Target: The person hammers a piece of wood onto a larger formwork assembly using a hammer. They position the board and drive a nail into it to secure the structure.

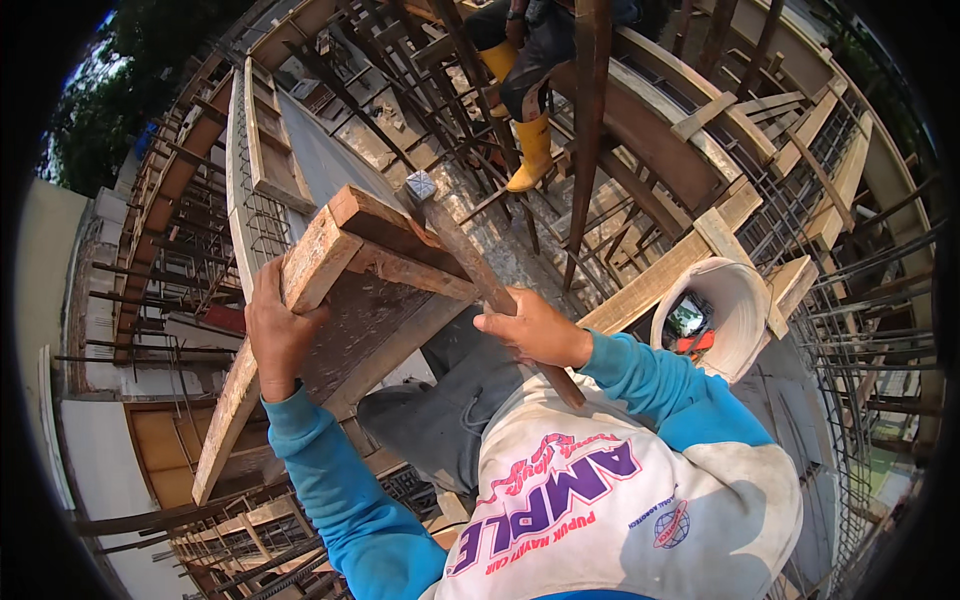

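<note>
From my remote seat I see the left hand (285, 320) raised at the end of a blue sleeve (345, 490), its forearm rising steeply from the lower edge; its grip is closed about the timber frame (318, 260) at the left member, thumb toward the inner side, though I cannot tell how far the hidden fingers wrap round. The right hand (540, 330) comes in from the right with the elbow bent; it is clenched on the hammer (475, 262) below the middle of the handle, thumb lying across the wood; the handle slants from upper left to lower right, its butt over the lap. The frame sits in front of the person, above the upper part of a broad panel (355, 365); the hammer head lies just beside the frame's upper right edge (whether they touch, I cannot tell).

As for room, I read a gap beyond the hammer head, running up to a co-worker's yellow boot (535, 155); to the right a long plank (660, 270) bounds the swing, with the white bucket (745, 320) near the right elbow; on the left, past the panel's edge, reinforcing bars (262, 215) show close by the left hand's outer side.
</note>
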### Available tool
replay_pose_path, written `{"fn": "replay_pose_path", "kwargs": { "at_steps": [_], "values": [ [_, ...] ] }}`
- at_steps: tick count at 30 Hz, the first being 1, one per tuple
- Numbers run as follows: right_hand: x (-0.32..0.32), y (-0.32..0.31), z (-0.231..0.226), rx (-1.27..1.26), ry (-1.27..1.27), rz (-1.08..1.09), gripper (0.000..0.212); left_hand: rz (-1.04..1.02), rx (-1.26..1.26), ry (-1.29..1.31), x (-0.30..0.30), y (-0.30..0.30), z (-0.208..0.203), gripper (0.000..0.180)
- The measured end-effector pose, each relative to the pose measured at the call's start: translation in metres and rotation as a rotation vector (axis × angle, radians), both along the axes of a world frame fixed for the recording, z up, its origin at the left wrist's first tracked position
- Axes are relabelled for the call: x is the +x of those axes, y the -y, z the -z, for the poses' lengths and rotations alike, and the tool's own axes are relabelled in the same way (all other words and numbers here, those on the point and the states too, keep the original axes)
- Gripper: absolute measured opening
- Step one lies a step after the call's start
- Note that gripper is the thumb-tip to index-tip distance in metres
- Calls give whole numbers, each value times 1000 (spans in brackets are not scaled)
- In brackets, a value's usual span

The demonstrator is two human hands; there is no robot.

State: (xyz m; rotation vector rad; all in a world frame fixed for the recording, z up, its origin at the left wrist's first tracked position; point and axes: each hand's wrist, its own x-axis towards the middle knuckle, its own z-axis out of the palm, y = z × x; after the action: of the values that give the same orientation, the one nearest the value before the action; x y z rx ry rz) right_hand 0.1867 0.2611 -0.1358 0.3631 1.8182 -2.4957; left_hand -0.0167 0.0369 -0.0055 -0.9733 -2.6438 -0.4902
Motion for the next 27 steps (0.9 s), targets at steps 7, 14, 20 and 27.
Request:
{"fn": "replay_pose_path", "kwargs": {
  "at_steps": [7,14,20,27],
  "values": [
    [5,-21,-82,-88,-692,312,21,-36,-48,-14,1,13,1,62],
    [5,6,128,-477,583,61,15,-8,-8,-17,-4,3,3,63],
    [41,-19,135,-649,576,172,21,-29,-29,9,4,0,1,64],
    [23,-52,-9,51,-283,136,32,-64,-19,39,5,2,-1,63]
  ]
}}
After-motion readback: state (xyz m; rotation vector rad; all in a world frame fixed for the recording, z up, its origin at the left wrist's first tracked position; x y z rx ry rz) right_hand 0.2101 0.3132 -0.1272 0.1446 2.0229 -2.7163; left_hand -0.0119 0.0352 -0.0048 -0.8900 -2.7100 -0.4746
